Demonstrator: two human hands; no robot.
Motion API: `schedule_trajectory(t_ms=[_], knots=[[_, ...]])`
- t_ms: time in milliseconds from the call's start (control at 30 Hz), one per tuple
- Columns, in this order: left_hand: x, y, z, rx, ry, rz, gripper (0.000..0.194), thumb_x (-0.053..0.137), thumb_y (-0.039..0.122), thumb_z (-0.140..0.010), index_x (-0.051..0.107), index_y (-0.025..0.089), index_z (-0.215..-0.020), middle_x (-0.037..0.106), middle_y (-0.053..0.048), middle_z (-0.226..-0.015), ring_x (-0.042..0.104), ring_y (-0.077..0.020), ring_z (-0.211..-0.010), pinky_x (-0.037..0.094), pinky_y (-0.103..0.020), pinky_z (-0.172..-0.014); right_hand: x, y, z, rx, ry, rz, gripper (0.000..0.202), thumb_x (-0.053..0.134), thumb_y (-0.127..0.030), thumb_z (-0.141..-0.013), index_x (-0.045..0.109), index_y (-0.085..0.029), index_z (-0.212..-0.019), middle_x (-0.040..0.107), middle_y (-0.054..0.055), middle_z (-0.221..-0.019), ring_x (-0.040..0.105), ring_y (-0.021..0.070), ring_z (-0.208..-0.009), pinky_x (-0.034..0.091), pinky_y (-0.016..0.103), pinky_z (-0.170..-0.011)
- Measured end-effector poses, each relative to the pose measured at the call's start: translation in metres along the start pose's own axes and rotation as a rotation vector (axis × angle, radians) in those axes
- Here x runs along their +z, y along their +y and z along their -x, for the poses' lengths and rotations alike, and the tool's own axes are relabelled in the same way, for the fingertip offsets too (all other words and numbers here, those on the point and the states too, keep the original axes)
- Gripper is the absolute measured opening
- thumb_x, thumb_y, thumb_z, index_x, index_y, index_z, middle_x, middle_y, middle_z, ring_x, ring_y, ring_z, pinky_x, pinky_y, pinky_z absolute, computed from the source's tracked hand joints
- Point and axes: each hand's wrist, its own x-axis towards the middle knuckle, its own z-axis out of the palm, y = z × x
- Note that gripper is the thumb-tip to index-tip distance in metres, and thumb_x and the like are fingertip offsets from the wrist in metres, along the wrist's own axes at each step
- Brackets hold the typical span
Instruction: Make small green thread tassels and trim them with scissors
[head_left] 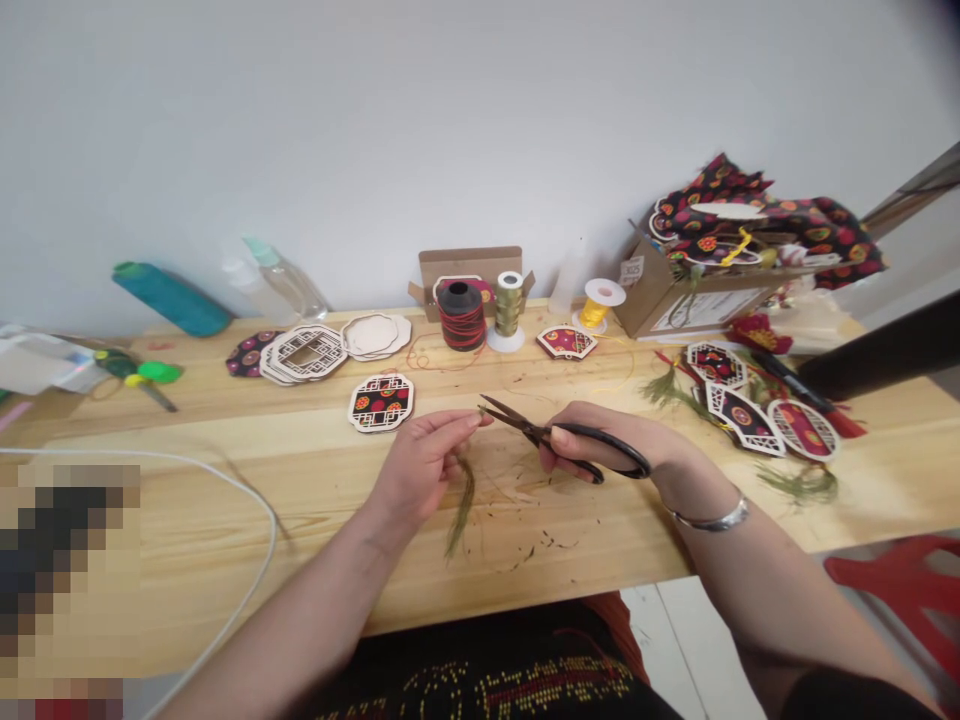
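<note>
My left hand point(429, 462) pinches a green tassel point(463, 510), its strands hanging below the fingers and its top end showing at the fingertips. In my right hand point(592, 440) is a pair of black-handled scissors point(615, 450), gripped by the handles. The blades are slightly apart and point left, with their tips right by the tassel's top end. Whether the blades touch it I cannot tell. Small dark scraps point(536, 548) and thread bits lie on the wooden table point(315, 560) below. A patterned octagonal ornament point(381, 403) lies just beyond my left hand.
Thread spools, one dark red point(462, 315), one olive point(508, 305) and one yellow point(600, 303), stand at the back. Stacked lattice frames point(307, 355) lie left of them. A cardboard box point(697, 300) with patterned cloth and several finished ornaments point(742, 418) are right. A white cable point(262, 500) curves at left.
</note>
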Motion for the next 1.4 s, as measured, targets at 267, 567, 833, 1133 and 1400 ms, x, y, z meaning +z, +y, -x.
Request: schedule_trajectory(t_ms=[267, 567, 833, 1133, 1400], knots=[[0.0045, -0.0006, 0.0036, 0.008, -0.013, -0.092, 0.023, 0.075, 0.032, -0.058, 0.075, 0.013, -0.071, 0.038, 0.005, -0.046, 0.028, -0.0037, -0.042, 0.017, -0.017, -0.036, 0.0021, 0.005, -0.004, -0.058, -0.034, -0.036, 0.069, 0.031, -0.069, -0.083, 0.064, -0.008, -0.08, 0.049, 0.0, -0.053, 0.045, 0.0083, -0.049, 0.038, 0.021, -0.049], [0.0029, -0.002, 0.0033, 0.029, -0.03, -0.127, 0.022, 0.074, 0.033, -0.061, 0.075, 0.014, -0.072, 0.039, 0.005, -0.045, 0.027, -0.0038, -0.041, 0.015, -0.018, -0.036, 0.0028, 0.0044, -0.005, -0.044, -0.032, -0.027, 0.07, 0.033, -0.07, -0.082, 0.064, -0.007, -0.079, 0.049, 0.0, -0.053, 0.045, 0.0081, -0.047, 0.037, 0.021, -0.046], [0.0044, -0.0012, 0.0045, 0.02, -0.015, -0.111, 0.021, 0.075, 0.032, -0.058, 0.075, 0.015, -0.07, 0.044, 0.003, -0.045, 0.032, -0.0047, -0.04, 0.016, -0.018, -0.035, 0.0032, 0.0082, -0.0067, -0.05, -0.03, -0.082, 0.062, 0.04, -0.066, -0.081, 0.063, -0.008, -0.076, 0.047, -0.002, -0.05, 0.042, 0.0067, -0.044, 0.033, 0.019, -0.041], [0.0044, -0.0011, 0.0038, 0.011, -0.026, -0.085, 0.019, 0.075, 0.03, -0.059, 0.075, 0.015, -0.07, 0.04, 0.005, -0.044, 0.031, -0.0036, -0.04, 0.018, -0.016, -0.035, 0.0031, 0.0065, -0.0066, -0.031, -0.025, -0.087, 0.063, 0.043, -0.068, -0.079, 0.061, -0.009, -0.073, 0.046, -0.002, -0.05, 0.041, 0.0064, -0.044, 0.031, 0.019, -0.041], [0.0033, -0.0014, 0.0039, 0.009, -0.021, -0.087, 0.022, 0.076, 0.031, -0.058, 0.075, 0.013, -0.071, 0.04, 0.005, -0.045, 0.031, -0.0032, -0.041, 0.019, -0.016, -0.034, 0.0028, 0.0067, -0.0067, -0.015, -0.027, -0.072, 0.061, 0.042, -0.068, -0.079, 0.06, -0.01, -0.071, 0.046, -0.002, -0.05, 0.04, 0.0066, -0.043, 0.031, 0.019, -0.041]])
